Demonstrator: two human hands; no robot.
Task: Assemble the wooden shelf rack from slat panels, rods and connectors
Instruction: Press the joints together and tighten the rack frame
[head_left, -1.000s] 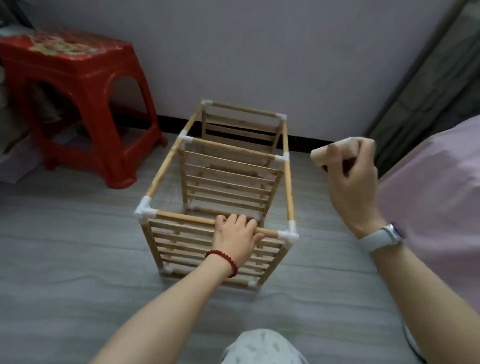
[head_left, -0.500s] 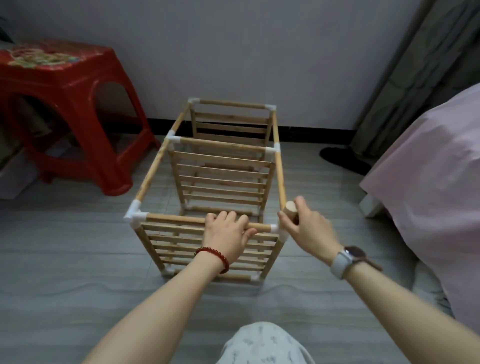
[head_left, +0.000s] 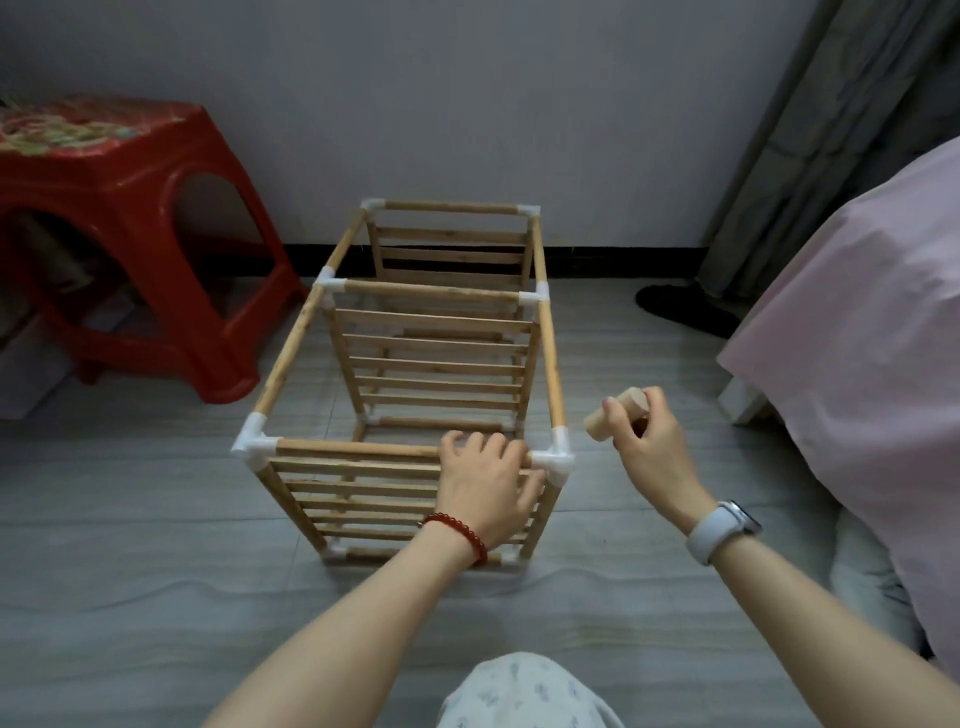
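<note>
The wooden rack stands on the floor, slat panels upright, rods joined by white corner connectors, seemingly seated.

A bedroom in a home, going by the pink fabric bedcover draped at the right. Beside it, grey floor-length curtains against a plain pale wall. On the grey wood-look floor, a red moulded plastic stool.

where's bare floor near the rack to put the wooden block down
Bare floor lies between the rack and the pink bed cover, under the right hand holding the wooden block, and in front of the rack. Tighter on the left toward the red stool.
</note>
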